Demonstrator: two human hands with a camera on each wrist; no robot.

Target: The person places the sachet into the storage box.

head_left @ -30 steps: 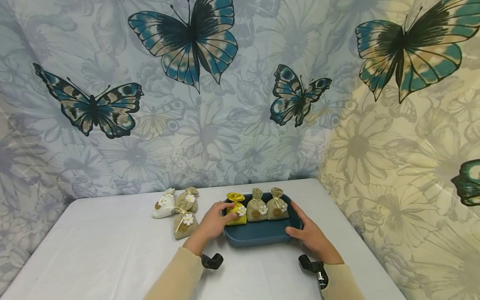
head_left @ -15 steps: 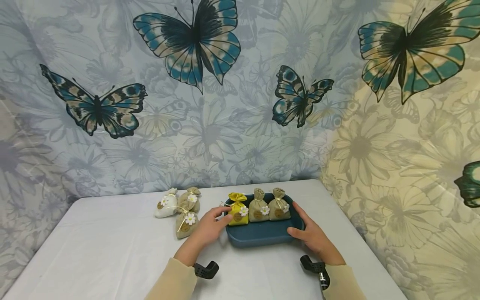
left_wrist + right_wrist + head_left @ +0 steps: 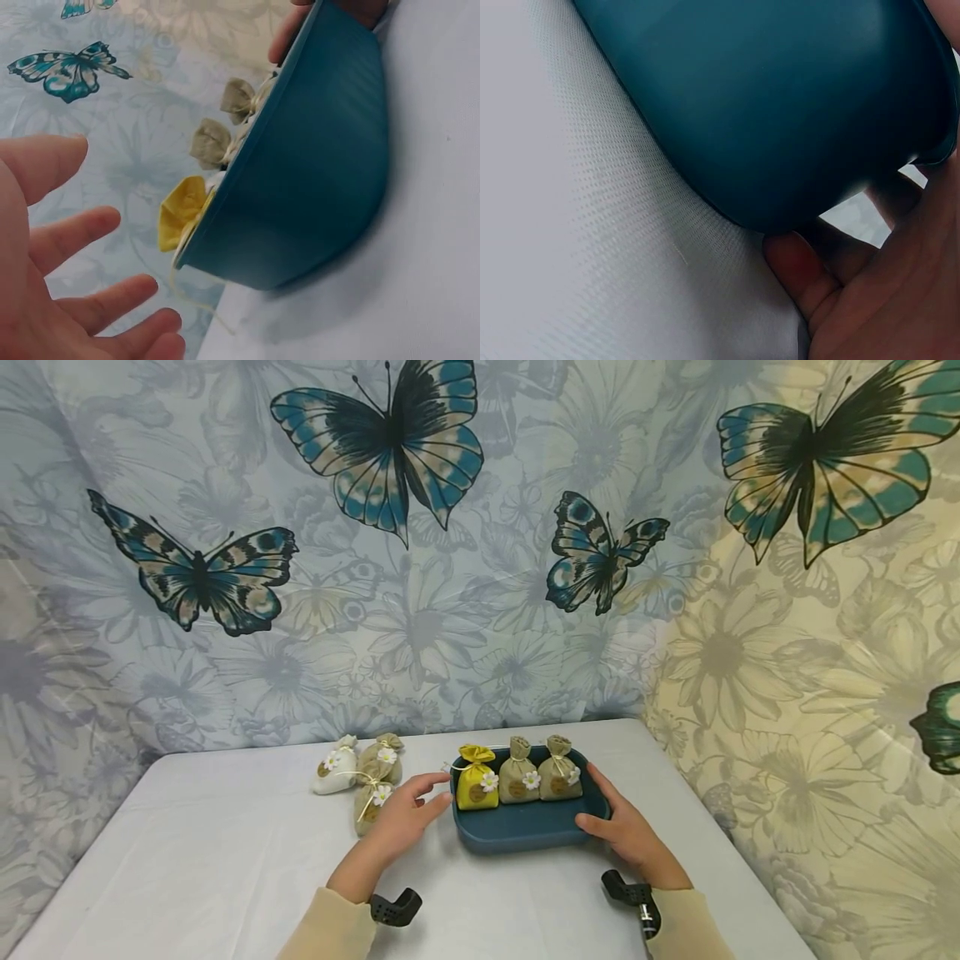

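Left hand [image 3: 405, 818] has just come off the yellow bag [image 3: 477, 788]: 1 s ago we had its fingers on the cloth, now they're spread, holding nothing, just left of the tray [image 3: 517, 845]. L wrist cam agrees, fingers well parted w/ a gap to the tray wall. Right hand [image 3: 632, 837] hasn't changed its hold; it grips the tray's right end, thumb at the near corner, other fingers along the right side.

Yellow bag's upright inside the tray at the left end, its pale string [image 3: 201, 305] trailing over the rim. We'd judge it let go & standing on its own. To its right are the middle tan bag [image 3: 517, 781] and the right tan bag [image 3: 558, 778], so 3 in a row along the far side, tray floor bare on the near side. Other 3 sit outside, far left: white bag [image 3: 335, 774], far tan bag [image 3: 380, 763], near tan bag [image 3: 365, 808], the last partly hidden from us by the left hand. Count's 3 in, 3 out.

Surface: table w/ white cloth [image 3: 202, 860], a few soft creases. Behind it & on the right, a floral hanging [image 3: 420, 635] w/ big blue-black butterflies, bluish at the back, yellower on the right. Beige sleeves [image 3: 330, 931], black wrist devices [image 3: 397, 908] on both arms.
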